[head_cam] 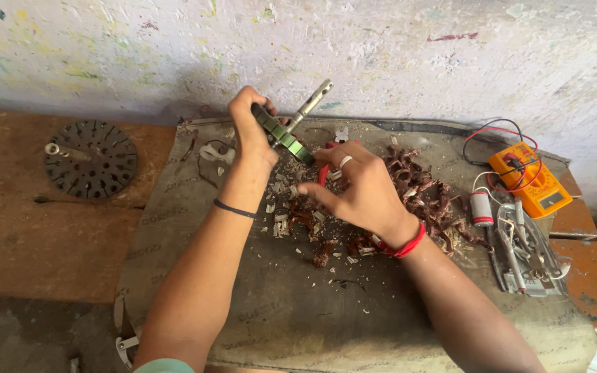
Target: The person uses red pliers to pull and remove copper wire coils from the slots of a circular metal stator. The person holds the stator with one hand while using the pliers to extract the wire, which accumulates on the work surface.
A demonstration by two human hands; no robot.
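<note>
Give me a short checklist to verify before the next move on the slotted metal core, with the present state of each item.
1. Left hand has a firm grip on the stator core: ok.
2. Shaft points away from the body: ok.
3. Right hand holds the red-handled tool: ok, tip hidden.
4. Copper wire scraps kept away from the multimeter: ok.
5. Core slots all emptied: cannot tell.

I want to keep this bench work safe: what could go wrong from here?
1. The left hand grips the slotted metal core on edge; it might slip or nick fingers.
2. The right hand works a red-handled tool close to the left wrist.
3. Loose copper wire scraps could snag the multimeter leads.
</note>
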